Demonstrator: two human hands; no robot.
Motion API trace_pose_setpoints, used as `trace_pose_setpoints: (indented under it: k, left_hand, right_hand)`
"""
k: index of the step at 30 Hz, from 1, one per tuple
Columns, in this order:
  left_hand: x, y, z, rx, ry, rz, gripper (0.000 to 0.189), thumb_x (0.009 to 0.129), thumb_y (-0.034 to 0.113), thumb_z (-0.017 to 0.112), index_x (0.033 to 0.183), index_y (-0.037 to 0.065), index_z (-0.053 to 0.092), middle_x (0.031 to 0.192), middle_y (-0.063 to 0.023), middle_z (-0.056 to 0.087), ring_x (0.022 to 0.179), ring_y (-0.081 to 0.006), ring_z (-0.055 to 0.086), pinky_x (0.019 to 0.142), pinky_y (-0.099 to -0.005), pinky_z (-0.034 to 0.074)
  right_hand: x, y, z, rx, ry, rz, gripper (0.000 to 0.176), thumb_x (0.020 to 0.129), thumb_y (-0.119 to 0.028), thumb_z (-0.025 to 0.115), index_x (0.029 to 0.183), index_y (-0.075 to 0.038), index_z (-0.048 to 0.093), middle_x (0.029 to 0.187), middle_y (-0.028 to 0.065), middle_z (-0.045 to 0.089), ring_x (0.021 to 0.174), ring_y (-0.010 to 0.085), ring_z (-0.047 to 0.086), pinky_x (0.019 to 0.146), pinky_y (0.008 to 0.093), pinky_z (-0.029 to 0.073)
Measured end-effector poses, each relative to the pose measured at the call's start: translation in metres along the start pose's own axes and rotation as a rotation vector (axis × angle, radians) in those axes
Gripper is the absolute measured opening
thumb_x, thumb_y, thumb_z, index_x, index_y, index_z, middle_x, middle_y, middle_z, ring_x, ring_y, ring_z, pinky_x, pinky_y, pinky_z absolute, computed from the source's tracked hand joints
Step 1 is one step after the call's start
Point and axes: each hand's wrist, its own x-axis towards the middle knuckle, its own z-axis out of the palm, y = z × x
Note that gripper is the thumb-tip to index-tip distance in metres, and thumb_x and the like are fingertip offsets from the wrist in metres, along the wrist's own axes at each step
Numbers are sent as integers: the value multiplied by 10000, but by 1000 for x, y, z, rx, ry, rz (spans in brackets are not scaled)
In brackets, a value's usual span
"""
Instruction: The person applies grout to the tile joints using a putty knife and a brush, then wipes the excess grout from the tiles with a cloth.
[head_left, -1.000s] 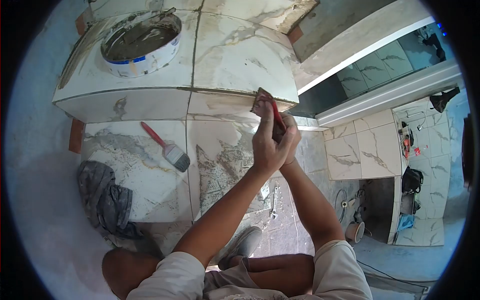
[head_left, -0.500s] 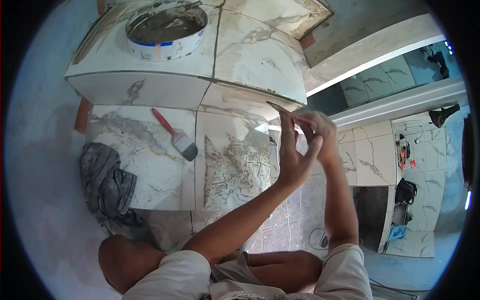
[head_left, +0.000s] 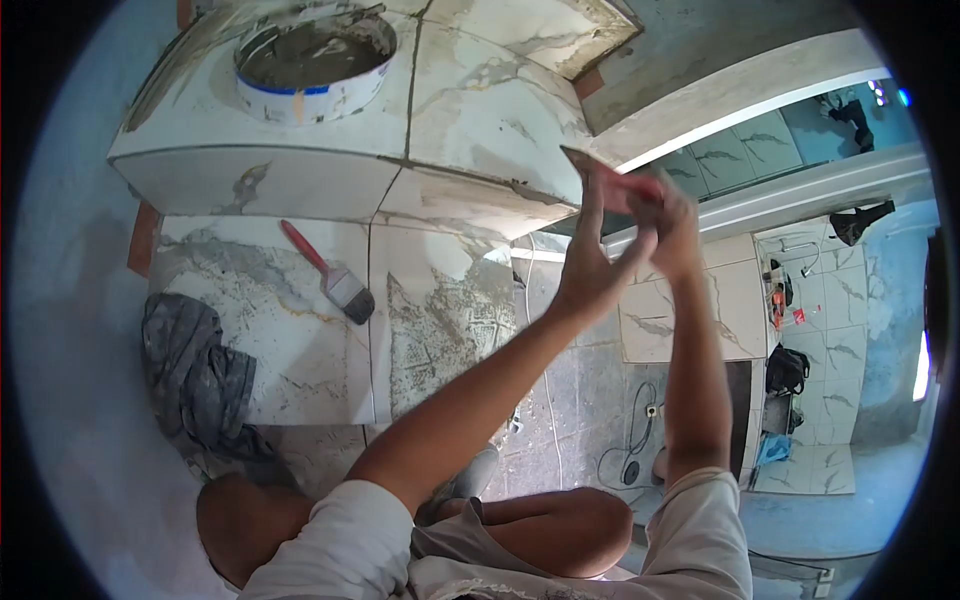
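My right hand (head_left: 677, 232), smeared a little by motion, is closed around the red handle of a putty knife (head_left: 625, 190). The knife's dark, pointed blade aims up and left, past the corner of the tiled step. Beside it, my left hand (head_left: 592, 255) has its fingers stretched up against the blade and its thumb spread toward my right hand. A paintbrush (head_left: 328, 272) with a red handle and dark bristles lies on the lower tiled step (head_left: 290, 380), left of both hands.
On the upper tiled ledge stands a white bucket (head_left: 330, 103) of grey mortar. A crumpled dark cloth (head_left: 195, 350) hangs over the lower step's left end. A pale cable (head_left: 548, 400) runs over the floor, with a coiled dark cord (head_left: 632, 465) nearby. A tiled counter (head_left: 830, 400) holds bags at right.
Both hands and the putty knife have risen a little, and more of its red handle shows. The whole view has shifted slightly, so the bucket and brush appear farther left.
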Motion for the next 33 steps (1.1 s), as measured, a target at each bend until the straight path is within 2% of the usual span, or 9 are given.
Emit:
trace_pose_setpoints:
  k: [5, 7, 14, 17, 18, 22, 25, 31, 33]
  left_hand:
    - [-58, 4, -15, 287, 205, 148, 959, 859, 324, 684, 1512, -53, 91, 1498, -219, 296, 1354, -262, 328, 1125, -396, 258]
    - [-71, -73, -27, -137, 326, -93, 931, 868, 317, 683, 1502, -69, 122, 1493, -232, 331, 1354, -264, 359, 1099, -374, 311]
    - [-45, -28, -52, 730, 178, -68, 905, 861, 367, 708, 1463, -103, 222, 1374, -271, 472, 1248, -291, 507, 1017, -346, 411]
    - [-43, -52, -37, 774, 142, 35, 864, 839, 347, 722, 1393, -163, 299, 1267, -327, 528, 1171, -398, 560, 1007, -390, 431]
    - [-44, -61, -33, 727, 88, -50, 920, 846, 398, 719, 1441, -123, 250, 1340, -296, 499, 1214, -294, 545, 990, -347, 438]
    - [-42, -64, 3, 529, -15, -246, 933, 836, 367, 716, 1438, -143, 218, 1336, -322, 484, 1236, -314, 527, 1003, -349, 428]
    - [-54, -88, 7, 833, -129, 48, 888, 849, 320, 706, 1441, -135, 225, 1388, -320, 413, 1286, -349, 459, 1054, -377, 377]
    - [-84, -16, -32, 711, 131, 12, 926, 829, 243, 725, 1454, -137, 157, 1473, -356, 261, 1379, -430, 319, 1110, -435, 295]
    - [-88, -5, -51, 774, 227, 54, 891, 870, 256, 708, 1470, -113, 162, 1411, -237, 407, 1287, -272, 436, 1063, -360, 353]
  right_hand:
    - [-81, 3, 108, 292, 275, -20, 110, 825, -122, 676, 886, -46, 623, 884, 133, 672, 815, 298, 671, 681, 375, 525]
    - [-81, -7, 148, 391, 332, -19, 141, 817, -129, 690, 878, -36, 603, 904, 145, 673, 820, 320, 670, 681, 390, 527]
    - [-72, -5, 175, 784, 463, 282, 197, 810, -93, 674, 997, -37, 647, 897, 147, 654, 788, 323, 654, 675, 381, 525]
    - [-83, 25, 172, 584, 539, 218, 158, 855, -126, 649, 952, -6, 614, 897, 172, 654, 748, 334, 647, 638, 388, 496]
    - [-90, 33, 172, 515, 462, 373, 156, 871, -120, 636, 978, -7, 617, 899, 171, 649, 736, 322, 645, 645, 381, 499]
    - [-118, 70, 170, 692, 562, 490, 152, 872, -126, 637, 976, -15, 621, 886, 165, 648, 742, 323, 645, 651, 383, 500]
    - [-134, 73, 166, 1030, 677, 508, 150, 873, -130, 637, 975, -21, 624, 876, 161, 648, 746, 323, 644, 655, 384, 501]
    - [-109, 4, 163, 504, 412, 116, 142, 866, -131, 639, 985, -53, 642, 889, 141, 656, 783, 323, 640, 692, 386, 505]
    - [-89, -16, 162, 470, 398, -113, 157, 833, -135, 650, 978, -74, 642, 897, 124, 653, 793, 327, 633, 703, 398, 511]
